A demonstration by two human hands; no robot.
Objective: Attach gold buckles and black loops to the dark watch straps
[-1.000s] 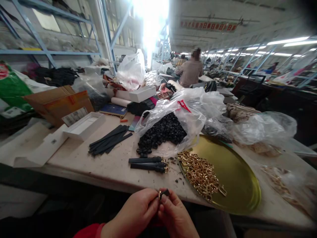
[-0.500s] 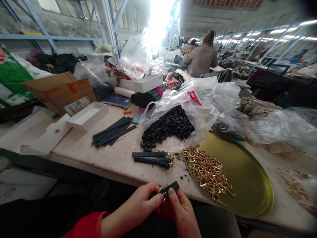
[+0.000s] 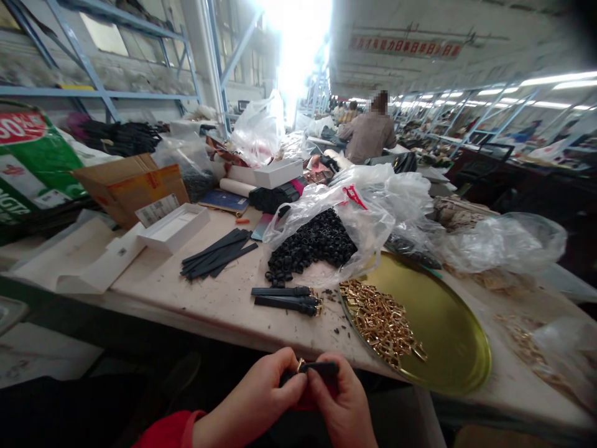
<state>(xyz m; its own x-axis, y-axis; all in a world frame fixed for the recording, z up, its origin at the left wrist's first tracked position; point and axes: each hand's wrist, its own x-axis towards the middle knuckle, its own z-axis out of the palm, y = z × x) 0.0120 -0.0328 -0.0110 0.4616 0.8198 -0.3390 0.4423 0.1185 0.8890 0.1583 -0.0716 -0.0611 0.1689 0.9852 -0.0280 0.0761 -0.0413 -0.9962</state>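
Head camera shows both hands pinching one dark strap just off the table's near edge: the left hand has its fingers closed around the end with a gold buckle, the right hand grips the other part between thumb and fingers. Beyond them lie buckled straps, with loose black strips farther left, black loops spilling from a clear bag, and gold buckles heaped on a round golden tray to the right.
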